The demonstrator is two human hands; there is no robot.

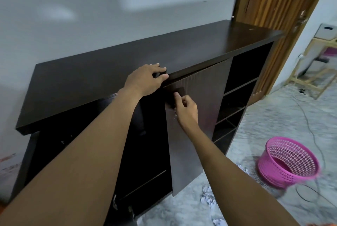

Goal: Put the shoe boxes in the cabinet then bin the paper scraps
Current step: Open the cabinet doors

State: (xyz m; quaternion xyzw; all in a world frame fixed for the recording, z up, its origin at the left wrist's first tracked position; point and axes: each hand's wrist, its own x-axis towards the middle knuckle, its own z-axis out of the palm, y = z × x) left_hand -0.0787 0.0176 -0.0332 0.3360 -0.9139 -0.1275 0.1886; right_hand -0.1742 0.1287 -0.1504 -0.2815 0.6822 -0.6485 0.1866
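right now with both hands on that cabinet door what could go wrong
1. The left hand curls over the edge of the cabinet top just above the cabinet door; fingers could get pinched if the door swings shut.
2. The right hand holds only the door's handle; the door looks tilted, so it may sag or drop.
3. The pink basket and a cable lie on the floor close by, a likely trip hazard.

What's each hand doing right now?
Left hand: closed, gripping the front edge of the cabinet top.
Right hand: closed, pinching the cabinet door at its handle.
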